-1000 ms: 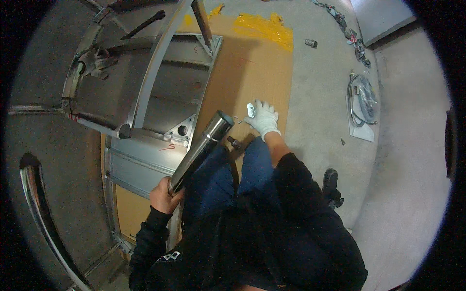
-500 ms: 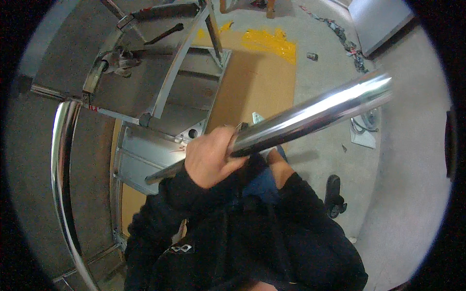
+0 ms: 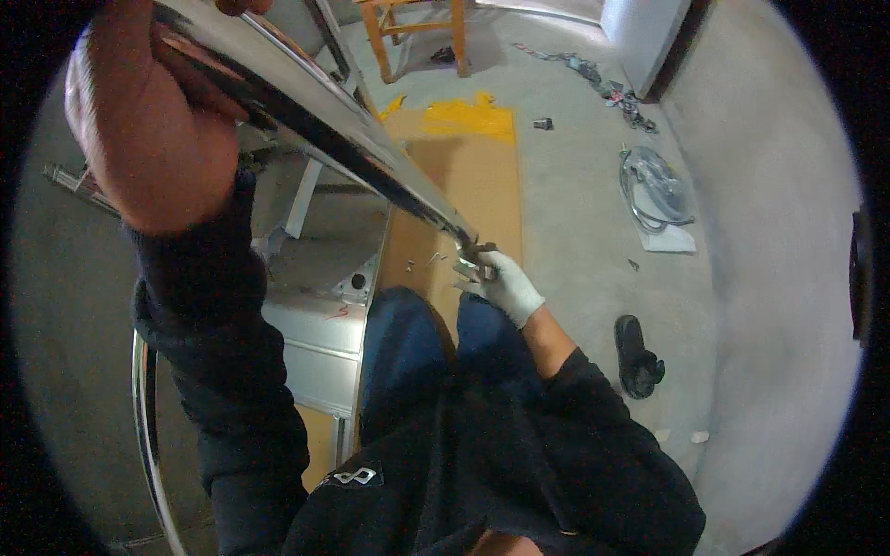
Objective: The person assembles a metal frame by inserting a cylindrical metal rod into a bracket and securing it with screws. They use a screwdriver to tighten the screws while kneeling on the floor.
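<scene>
A long polished chrome tube slants from the upper left down to the middle of the view. My bare left hand is raised close to the camera, its fingers wrapped round the tube's upper part. At the lower end, my right hand wears a white glove and grips a small metal bracket by the tube's tip. Whether bracket and tube are joined I cannot tell. Left of my knees lies a silver metal frame, its far part partly hidden by the tube and my left arm.
Cardboard with yellow tape covers the floor ahead, small screws on it. Another curved chrome tube stands at the left. On the right are a black slipper, coiled clear hose and a wall. A wooden stool stands farther off.
The tube has swung from pointing right to slanting up to the left. My left hand has risen to the upper left with it. My gloved right hand, mostly hidden before, now shows.
</scene>
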Demonstrator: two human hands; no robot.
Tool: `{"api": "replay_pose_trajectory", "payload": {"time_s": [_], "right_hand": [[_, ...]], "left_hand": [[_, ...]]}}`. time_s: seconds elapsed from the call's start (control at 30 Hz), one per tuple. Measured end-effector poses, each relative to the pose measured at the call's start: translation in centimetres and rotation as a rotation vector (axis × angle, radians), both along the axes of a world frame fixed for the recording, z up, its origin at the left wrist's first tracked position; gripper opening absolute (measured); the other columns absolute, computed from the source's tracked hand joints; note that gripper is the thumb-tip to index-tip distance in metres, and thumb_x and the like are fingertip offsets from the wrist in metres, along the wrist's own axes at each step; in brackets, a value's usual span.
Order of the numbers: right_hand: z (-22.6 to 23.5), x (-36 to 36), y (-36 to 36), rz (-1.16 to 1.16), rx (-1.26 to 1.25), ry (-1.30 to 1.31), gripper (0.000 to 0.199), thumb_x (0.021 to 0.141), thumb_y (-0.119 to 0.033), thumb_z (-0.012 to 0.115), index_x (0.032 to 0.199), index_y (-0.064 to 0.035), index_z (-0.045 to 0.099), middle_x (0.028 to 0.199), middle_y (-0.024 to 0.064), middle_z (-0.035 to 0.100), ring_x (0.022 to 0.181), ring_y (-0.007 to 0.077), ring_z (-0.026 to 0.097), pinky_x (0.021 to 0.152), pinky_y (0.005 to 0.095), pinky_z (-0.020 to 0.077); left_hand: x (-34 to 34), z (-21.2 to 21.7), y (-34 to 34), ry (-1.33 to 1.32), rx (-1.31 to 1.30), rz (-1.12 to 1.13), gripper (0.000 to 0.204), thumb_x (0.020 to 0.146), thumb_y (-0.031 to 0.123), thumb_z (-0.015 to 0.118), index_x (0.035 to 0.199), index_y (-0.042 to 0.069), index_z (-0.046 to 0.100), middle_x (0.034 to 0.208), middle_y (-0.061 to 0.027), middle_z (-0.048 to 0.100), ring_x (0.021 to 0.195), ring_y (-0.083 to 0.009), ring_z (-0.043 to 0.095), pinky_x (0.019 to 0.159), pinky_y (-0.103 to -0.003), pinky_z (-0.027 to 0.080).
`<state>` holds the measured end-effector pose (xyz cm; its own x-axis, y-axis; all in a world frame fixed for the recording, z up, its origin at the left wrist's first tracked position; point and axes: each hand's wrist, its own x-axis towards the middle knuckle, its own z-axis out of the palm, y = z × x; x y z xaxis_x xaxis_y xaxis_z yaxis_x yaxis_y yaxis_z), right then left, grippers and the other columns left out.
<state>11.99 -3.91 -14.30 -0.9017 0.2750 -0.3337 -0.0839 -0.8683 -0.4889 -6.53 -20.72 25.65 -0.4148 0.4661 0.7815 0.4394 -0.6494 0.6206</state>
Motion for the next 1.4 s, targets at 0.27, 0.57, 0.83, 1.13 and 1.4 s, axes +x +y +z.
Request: {"api": "replay_pose_trajectory", "payload": {"time_s": [0.27, 0.57, 0.83, 1.13, 1.4], "right_hand": [[-5.7, 7.8, 8.0, -0.535, 0.308, 0.017, 0.034, 0.085, -0.02, 0.048, 0.109, 0.0034, 0.054, 0.108, 0.0198, 0.059, 0.102, 0.0331, 0.057, 0.092, 0.0459, 0.0458], [-11.0, 17.7, 20.0, -0.964, -0.02, -0.074, 0.019, 0.083, -0.026, 0.055, 0.085, -0.0077, 0.059, 0.087, 0.0072, 0.061, 0.084, 0.0232, 0.057, 0.077, 0.0393, 0.0464], [-9.9, 23.0, 27.6, -1.028, 0.128, -0.042, 0.026, 0.084, -0.029, 0.057, 0.1, -0.0101, 0.064, 0.096, 0.003, 0.064, 0.092, 0.0197, 0.057, 0.081, 0.0367, 0.0422], [-1.1, 15.9, 19.3, -0.818, 0.482, -0.156, 0.019, 0.091, -0.028, 0.054, 0.101, -0.0135, 0.058, 0.076, -0.0031, 0.052, 0.065, 0.0086, 0.05, 0.056, 0.0246, 0.041], [5.9, 7.7, 6.0, -0.208, 0.612, -0.004, 0.037, 0.078, -0.021, 0.067, 0.109, -0.0037, 0.057, 0.082, 0.004, 0.062, 0.063, 0.0079, 0.058, 0.044, 0.0186, 0.0387]], "left_hand": [[6.4, -7.1, 6.6, -0.18, 0.055, 0.127, 0.031, 0.09, 0.037, 0.055, 0.088, 0.006, 0.057, 0.076, -0.0067, 0.061, 0.068, -0.0138, 0.055, 0.063, -0.026, 0.045], [16.1, -23.3, 2.0, -0.352, -0.146, -0.373, 0.037, 0.085, 0.013, 0.058, 0.114, 0.004, 0.038, 0.114, -0.0157, 0.047, 0.114, -0.0277, 0.045, 0.101, -0.045, 0.03], [17.2, -30.0, 0.5, -1.004, -0.507, -0.604, 0.051, 0.09, 0.025, 0.056, 0.134, 0.008, 0.035, 0.132, -0.0104, 0.042, 0.122, -0.0235, 0.041, 0.098, -0.046, 0.038], [7.1, -40.6, -9.9, -1.521, -0.172, -0.224, 0.035, 0.088, 0.037, 0.056, 0.107, 0.008, 0.049, 0.104, -0.0095, 0.053, 0.093, -0.0231, 0.049, 0.077, -0.039, 0.043], [1.4, -47.9, -23.9, -1.627, -0.054, 0.471, 0.04, 0.085, 0.047, 0.056, 0.078, 0.008, 0.055, 0.074, -0.0059, 0.059, 0.059, -0.0199, 0.053, 0.052, -0.033, 0.044]]}}
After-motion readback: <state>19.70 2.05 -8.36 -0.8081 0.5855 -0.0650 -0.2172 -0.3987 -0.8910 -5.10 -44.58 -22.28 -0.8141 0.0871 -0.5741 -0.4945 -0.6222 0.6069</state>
